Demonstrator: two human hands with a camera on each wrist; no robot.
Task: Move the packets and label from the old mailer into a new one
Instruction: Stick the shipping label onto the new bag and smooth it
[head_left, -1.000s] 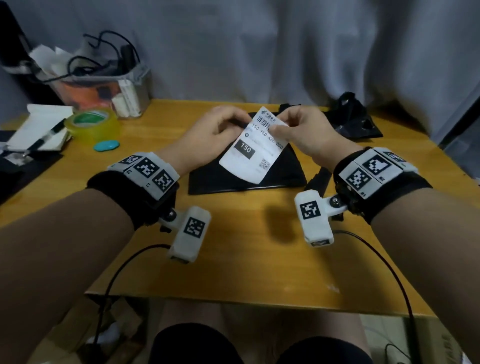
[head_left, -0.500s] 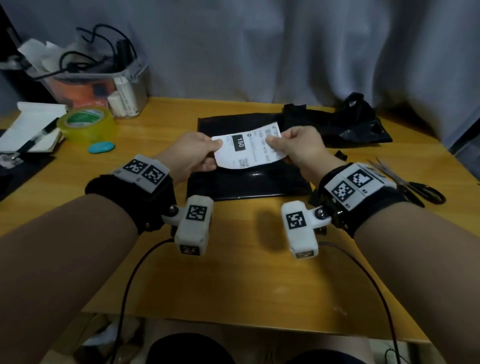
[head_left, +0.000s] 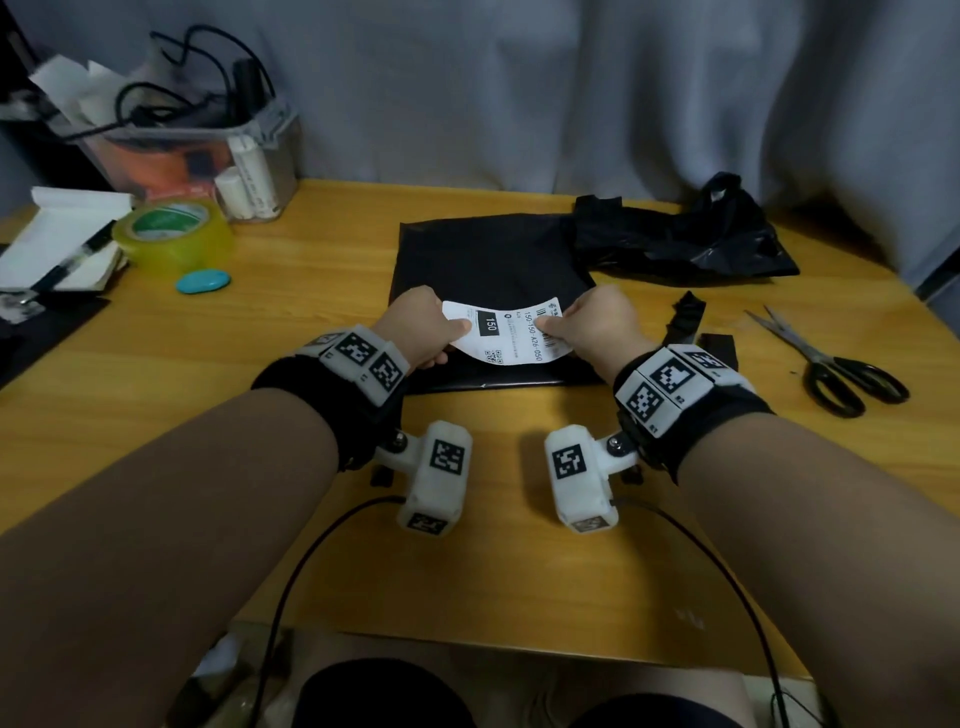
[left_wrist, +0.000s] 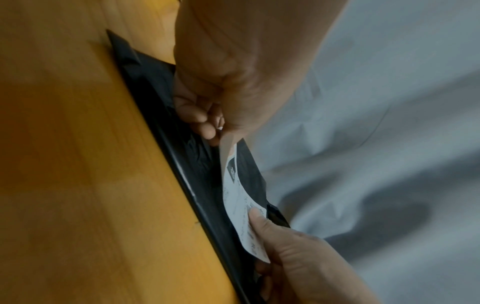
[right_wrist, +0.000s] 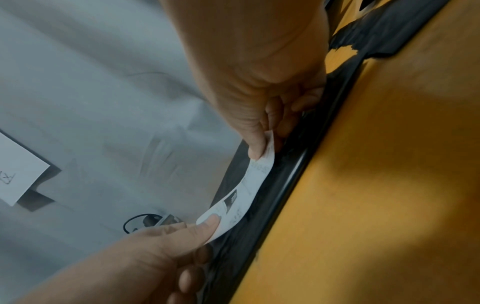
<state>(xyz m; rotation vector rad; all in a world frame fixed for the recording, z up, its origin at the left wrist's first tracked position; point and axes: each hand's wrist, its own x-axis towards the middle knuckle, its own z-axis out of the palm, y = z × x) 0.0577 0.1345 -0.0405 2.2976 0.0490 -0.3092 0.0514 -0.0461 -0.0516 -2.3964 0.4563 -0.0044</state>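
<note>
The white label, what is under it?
Under the label, pinched at its ends by the left hand and right hand, lies a flat black mailer on the table. Whether the sagging middle touches it, and what the mailer holds, cannot be seen.

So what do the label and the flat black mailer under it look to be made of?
Label: thin white paper, probably a matte printed sticker. It bows in a smooth curve between the left hand and the right hand.
Flat black mailer: likely thin plastic film with a slight gloss. Soft wrinkles and a shiny highlight along its near edge.
</note>
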